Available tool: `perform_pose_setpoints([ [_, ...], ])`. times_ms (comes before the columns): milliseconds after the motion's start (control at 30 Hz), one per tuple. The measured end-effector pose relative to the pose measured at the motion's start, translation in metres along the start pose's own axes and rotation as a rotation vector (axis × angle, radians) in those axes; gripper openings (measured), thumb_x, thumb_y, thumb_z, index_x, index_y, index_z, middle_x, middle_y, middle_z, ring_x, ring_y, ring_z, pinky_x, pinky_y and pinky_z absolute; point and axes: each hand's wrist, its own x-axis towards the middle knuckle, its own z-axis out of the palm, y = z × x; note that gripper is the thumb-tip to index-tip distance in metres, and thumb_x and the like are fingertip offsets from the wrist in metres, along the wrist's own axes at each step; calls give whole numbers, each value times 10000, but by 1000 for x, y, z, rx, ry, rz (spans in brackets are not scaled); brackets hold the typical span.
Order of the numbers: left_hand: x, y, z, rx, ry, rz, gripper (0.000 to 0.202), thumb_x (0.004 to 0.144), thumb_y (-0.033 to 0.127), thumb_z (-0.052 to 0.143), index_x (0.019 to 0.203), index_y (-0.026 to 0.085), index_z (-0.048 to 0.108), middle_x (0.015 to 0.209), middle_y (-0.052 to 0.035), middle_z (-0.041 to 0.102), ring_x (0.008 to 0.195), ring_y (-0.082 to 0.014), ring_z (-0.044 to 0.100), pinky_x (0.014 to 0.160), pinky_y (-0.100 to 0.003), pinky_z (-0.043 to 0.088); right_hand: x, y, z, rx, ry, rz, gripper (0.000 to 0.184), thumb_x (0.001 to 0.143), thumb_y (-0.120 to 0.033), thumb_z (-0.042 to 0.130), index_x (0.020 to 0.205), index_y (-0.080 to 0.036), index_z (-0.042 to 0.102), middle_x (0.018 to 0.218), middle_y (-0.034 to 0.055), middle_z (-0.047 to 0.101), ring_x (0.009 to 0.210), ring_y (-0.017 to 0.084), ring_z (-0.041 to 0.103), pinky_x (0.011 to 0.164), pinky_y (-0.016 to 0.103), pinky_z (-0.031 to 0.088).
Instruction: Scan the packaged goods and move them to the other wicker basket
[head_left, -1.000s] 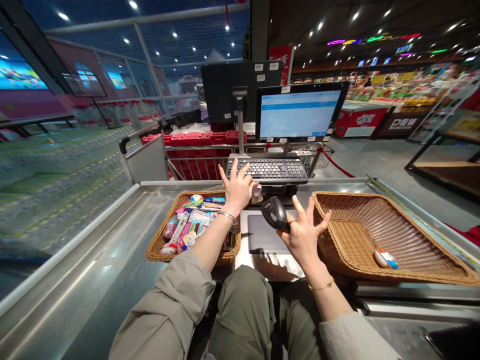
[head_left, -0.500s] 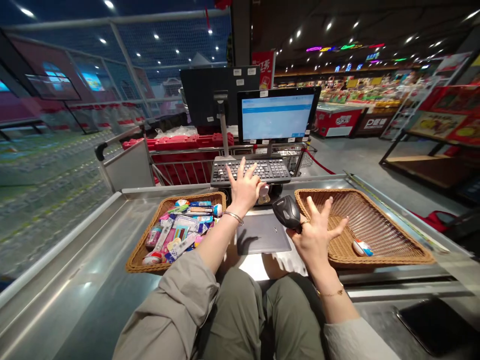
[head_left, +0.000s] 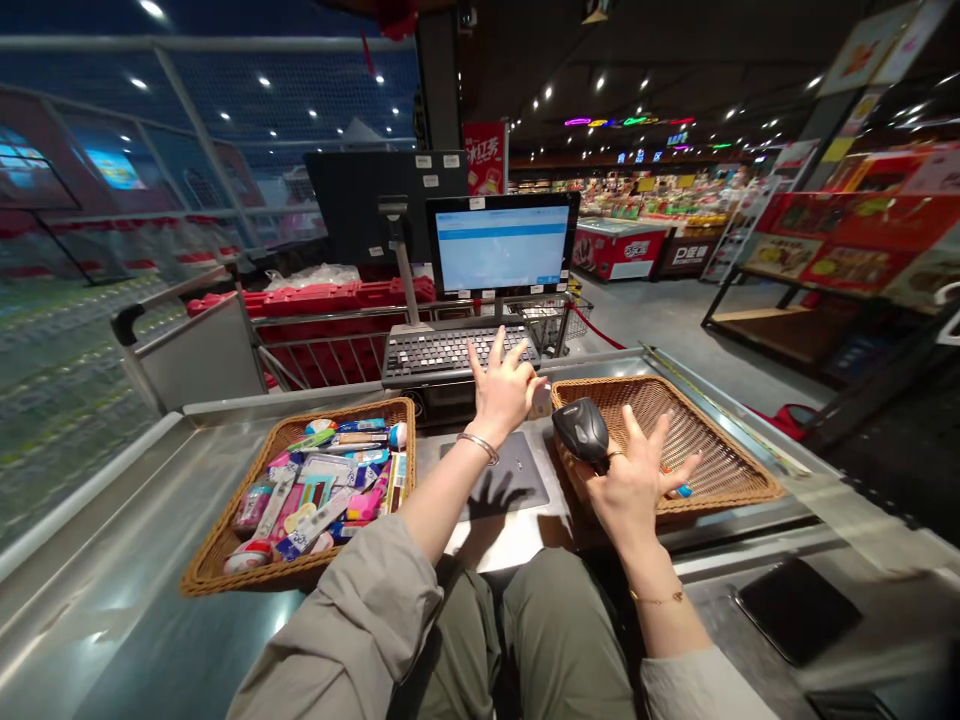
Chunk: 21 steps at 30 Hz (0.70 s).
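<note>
My left hand is raised above the front right of a black keyboard, several fingers spread. Its thumb and forefinger are closed at a small pale rounded thing, whose kind I cannot make out. My right hand has a black barcode scanner held at the thumb side, its head pointing up and left, while the other fingers stretch out. Behind that hand a wicker basket contains a small item with a blue end, mostly hidden by my fingers. Another wicker basket on the left is full of small packaged goods.
A lit monitor stands behind the keyboard, beside a second screen's dark back. A flat grey pad lies between the baskets on the metal counter. At the lower right is a black flat device.
The view has turned right, so the counter and baskets sit further left. My left hand has moved right relative to the keyboard, the pale thing moving along. The scanner stays with my right hand, now over the basket's edge.
</note>
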Motion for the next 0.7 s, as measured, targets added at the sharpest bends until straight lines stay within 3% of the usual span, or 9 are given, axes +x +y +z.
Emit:
perform_pose_setpoints([
  [133, 10, 21, 12, -42, -4, 22, 233, 971, 390, 578, 827, 248, 694, 1484, -26, 587, 1565, -328, 193, 1211, -735, -89, 0, 13, -5, -14, 60, 66, 143, 808, -247, 589, 857, -169, 698, 1500, 165, 533, 1534, 453, 200, 1095, 839, -5],
  [467, 36, 77, 42, -159, -34, 42, 212, 987, 389, 546, 928, 301, 730, 1469, 15, 599, 1548, -300, 260, 1213, -738, -46, -7, 46, -8, -39, 170, 174, 243, 836, -375, 601, 842, -168, 727, 1454, 217, 556, 1518, 467, 226, 1102, 808, -21],
  [567, 37, 80, 45, -180, -42, 40, 245, 997, 417, 527, 1136, 335, 711, 1492, 8, 576, 1537, -288, 291, 1221, -713, -62, -6, 51, -10, -43, 187, 185, 236, 823, -376, 623, 838, -163, 724, 1446, 229, 561, 1521, 472, 213, 1097, 811, -36],
  [700, 30, 63, 41, -148, -17, 36, 368, 1009, 468, 480, 1310, 323, 635, 1528, -18, 537, 1543, -279, 277, 1232, -665, -102, -1, 49, -11, -34, 149, 203, 197, 799, -346, 649, 821, -162, 717, 1473, 221, 540, 1524, 473, 199, 1105, 811, -20],
])
